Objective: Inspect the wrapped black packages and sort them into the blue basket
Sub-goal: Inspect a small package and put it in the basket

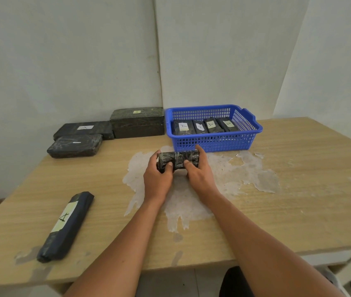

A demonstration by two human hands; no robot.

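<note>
Lower left of the frame, a long black package (65,226) with an "A" label lies on the wooden counter (277,211). Centre frame, both hands grip a small wrapped black package (178,159), left hand (158,179) on its left end, right hand (199,174) on its right. Just behind sits the blue basket (213,141) with four labelled packages (204,126) inside. Three bigger black packages (106,129) sit upper left by the wall.

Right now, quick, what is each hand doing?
Left hand: grips the left end of the small black plastic-wrapped package.
Right hand: grips the right end of the same package.
</note>
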